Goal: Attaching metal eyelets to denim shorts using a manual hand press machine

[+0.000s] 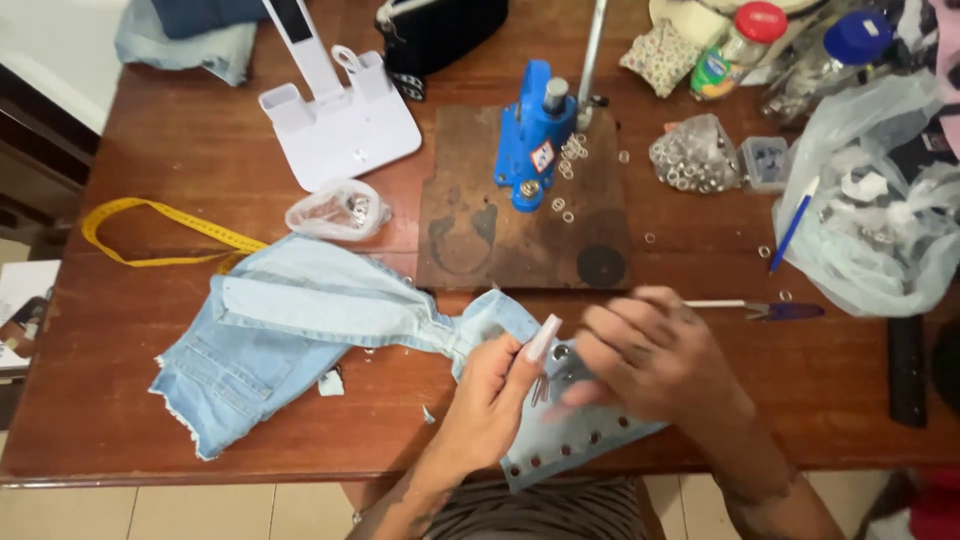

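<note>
Brown wood makes up the big table [130, 330], and light blue denim shorts [300, 320] lie across its near side. Both the left hand [497, 392] and the right hand [650, 355] pinch the shorts' holed strip at a small metal ring [560, 352], near a blue press [535, 130].

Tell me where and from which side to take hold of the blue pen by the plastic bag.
Grip the blue pen at mid-barrel, coming from its left side. It lies slanted with its upper end against the clear plastic bag on the right, while bare table lies to its left. A pinch across the thin barrel would probably serve.
</note>
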